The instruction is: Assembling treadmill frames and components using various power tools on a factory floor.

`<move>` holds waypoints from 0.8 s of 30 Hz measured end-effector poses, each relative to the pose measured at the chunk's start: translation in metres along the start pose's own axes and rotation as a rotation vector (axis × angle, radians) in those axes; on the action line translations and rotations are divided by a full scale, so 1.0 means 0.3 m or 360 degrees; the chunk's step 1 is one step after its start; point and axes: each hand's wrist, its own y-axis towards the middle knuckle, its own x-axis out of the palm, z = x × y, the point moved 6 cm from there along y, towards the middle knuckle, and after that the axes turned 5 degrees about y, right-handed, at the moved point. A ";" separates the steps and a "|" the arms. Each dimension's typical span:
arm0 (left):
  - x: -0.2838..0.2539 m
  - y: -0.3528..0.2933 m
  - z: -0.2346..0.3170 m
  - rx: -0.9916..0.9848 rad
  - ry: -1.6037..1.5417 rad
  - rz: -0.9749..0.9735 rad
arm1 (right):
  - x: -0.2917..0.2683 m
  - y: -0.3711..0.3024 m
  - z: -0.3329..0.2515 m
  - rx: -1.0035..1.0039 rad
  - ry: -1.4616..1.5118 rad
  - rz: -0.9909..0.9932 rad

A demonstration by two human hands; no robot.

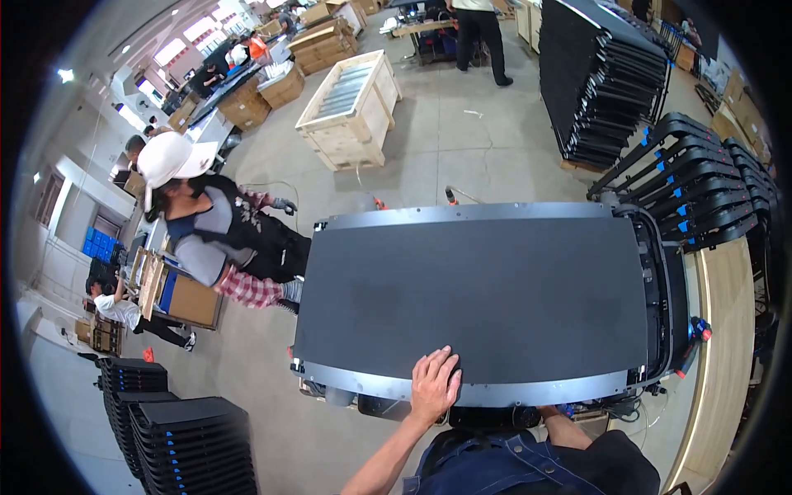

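Observation:
Before me lies a treadmill deck with a wide black running belt (pixel 478 289) and silver-grey side rails (pixel 569 389) along both long edges. My left hand (pixel 434 386) rests palm down across the near rail, its fingers stretched onto the belt's edge; nothing is held in it. Low at the near side, my right hand (pixel 548 412) reaches under the near rail, and its fingers are hidden by the frame. At the deck's right end is a black curved end frame (pixel 660 289) with cables beneath it.
At the left end stands a co-worker (pixel 223 223) in a white cap, one gloved hand by the deck. Stacked black parts (pixel 194 445) sit lower left, black frames (pixel 693 181) at right. A wooden crate (pixel 351 107) and tall panel stack (pixel 606 82) stand beyond.

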 end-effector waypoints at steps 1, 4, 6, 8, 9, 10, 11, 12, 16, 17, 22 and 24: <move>0.000 -0.004 -0.002 0.0000 0.0007 0.0012 | -0.048 -0.032 0.016 -0.0005 0.0038 -0.0002; -0.002 -0.004 0.003 -0.0007 0.0010 0.0034 | -0.056 -0.062 0.033 0.0001 0.0151 0.0000; -0.002 -0.003 0.005 0.0005 0.0018 0.0046 | -0.045 -0.034 0.043 0.0025 0.0226 0.0000; -0.009 -0.006 0.002 -0.0004 0.0028 0.0054 | -0.095 -0.038 0.040 0.0059 0.0297 0.0003; -0.011 -0.006 0.003 -0.0003 0.0031 0.0053 | -0.114 -0.038 0.044 0.0076 0.0333 0.0006; -0.011 -0.003 0.003 -0.0007 0.0037 0.0061 | -0.131 -0.034 0.052 0.0091 0.0370 0.0010; -0.009 -0.002 0.006 -0.0006 0.0033 0.0062 | -0.146 -0.031 0.059 0.0106 0.0407 0.0014; -0.009 0.001 0.010 -0.0006 0.0028 0.0064 | -0.160 -0.029 0.067 0.0121 0.0444 0.0017; -0.025 0.003 0.011 -0.0025 0.0025 0.0085 | -0.218 -0.072 0.138 0.0194 0.0600 0.0018; -0.026 0.002 0.011 -0.0041 0.0032 0.0102 | -0.247 -0.064 0.146 0.0215 0.0626 0.0011; -0.062 -0.006 0.007 0.0063 -0.0150 -0.0016 | -0.314 -0.091 0.165 0.0276 0.0746 -0.0007; -0.106 -0.080 -0.041 0.0118 -0.0088 -0.0212 | -0.091 -0.134 0.026 0.0540 0.0895 0.0044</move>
